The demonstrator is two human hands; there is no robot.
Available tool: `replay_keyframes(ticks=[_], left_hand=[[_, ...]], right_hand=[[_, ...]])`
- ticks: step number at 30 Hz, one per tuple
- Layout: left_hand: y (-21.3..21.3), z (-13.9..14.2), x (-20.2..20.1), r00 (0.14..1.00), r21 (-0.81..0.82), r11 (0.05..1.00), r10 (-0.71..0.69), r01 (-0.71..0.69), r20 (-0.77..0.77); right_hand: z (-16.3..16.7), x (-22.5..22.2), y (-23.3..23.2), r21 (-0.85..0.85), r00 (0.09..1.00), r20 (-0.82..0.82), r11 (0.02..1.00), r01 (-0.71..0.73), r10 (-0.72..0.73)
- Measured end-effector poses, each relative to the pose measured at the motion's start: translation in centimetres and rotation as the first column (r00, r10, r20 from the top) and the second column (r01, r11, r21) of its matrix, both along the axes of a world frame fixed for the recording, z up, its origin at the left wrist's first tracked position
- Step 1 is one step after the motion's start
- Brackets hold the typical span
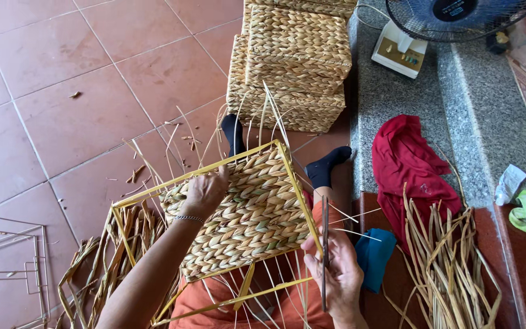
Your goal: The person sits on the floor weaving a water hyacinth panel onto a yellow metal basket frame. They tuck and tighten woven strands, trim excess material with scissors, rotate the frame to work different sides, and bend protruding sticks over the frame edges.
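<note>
floor: terracotta tiles [62, 116] | granite step [391, 97] | light: daylight

Stacked woven baskets [293, 61], red cloth [406, 164], a fan [452, 15] (blue blades), loose reeds [452, 268].
</note>
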State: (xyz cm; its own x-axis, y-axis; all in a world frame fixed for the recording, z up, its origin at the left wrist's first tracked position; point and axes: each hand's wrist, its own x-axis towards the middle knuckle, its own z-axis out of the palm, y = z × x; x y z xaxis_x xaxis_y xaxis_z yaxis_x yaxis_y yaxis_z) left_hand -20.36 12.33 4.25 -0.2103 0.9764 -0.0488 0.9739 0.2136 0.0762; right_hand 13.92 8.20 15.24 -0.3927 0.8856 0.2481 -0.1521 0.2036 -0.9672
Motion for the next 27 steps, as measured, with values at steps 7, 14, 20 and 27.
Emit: replay_keyframes(ticks=[7,14,20,27], left_hand=[[-1.0,-2.1,-0.7,0.995,0.206,0.976,-0.083,0.069,0.056],[-12.6,5.9,0.1,0.982,0.317,0.933,0.131,-0.169,0.136],[-25.4,6.0,-3.7,0.894,0.558,0.72,0.437,-0.412,0.097],[-30.4,-6.8,-0.5,0.754,-0.037,0.861,0.464,-0.507,0.465]], right_hand=[[-0.1,0.6,0.3,0.041,1.0,0.0,0.999,0.0,0.0],[-0.7,1.1,1.5,0.074,1.0,0.004,0.997,0.016,-0.017],[-2.6,1.5,3.0,-0.003,0.998,-0.034,0.998,0.059,-0.059],[-5.5,1.8,6.3,-0.221,0.981,-0.148,0.971,0.095,-0.129]])
